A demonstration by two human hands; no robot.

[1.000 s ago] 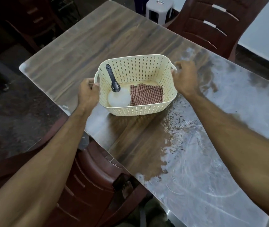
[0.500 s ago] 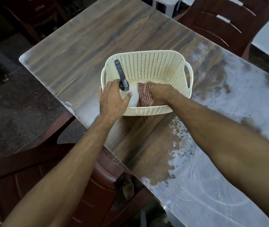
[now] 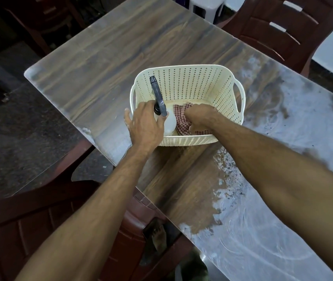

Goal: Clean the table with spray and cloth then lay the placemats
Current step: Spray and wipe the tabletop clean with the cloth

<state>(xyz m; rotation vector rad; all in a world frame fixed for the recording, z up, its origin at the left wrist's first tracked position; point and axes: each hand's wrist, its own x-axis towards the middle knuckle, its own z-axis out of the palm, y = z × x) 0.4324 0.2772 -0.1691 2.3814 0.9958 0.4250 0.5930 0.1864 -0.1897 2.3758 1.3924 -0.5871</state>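
Fingers (image 3: 157, 110) round spray bottle (image 3: 170, 123), checked cloth (image 3: 181, 122) just beside, under right hand (image 3: 200, 116).

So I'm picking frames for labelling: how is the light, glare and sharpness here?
Head view: dim room, pale hazy sheen across the table at right, wide-angle bending at the edges; basket, spray bottle and both hands stay sharp.

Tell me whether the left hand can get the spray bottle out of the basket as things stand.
Probably yes. The left hand already grips the spray bottle near its neck, the basket is open on top, and the right hand is on the checked cloth beside it, not above.
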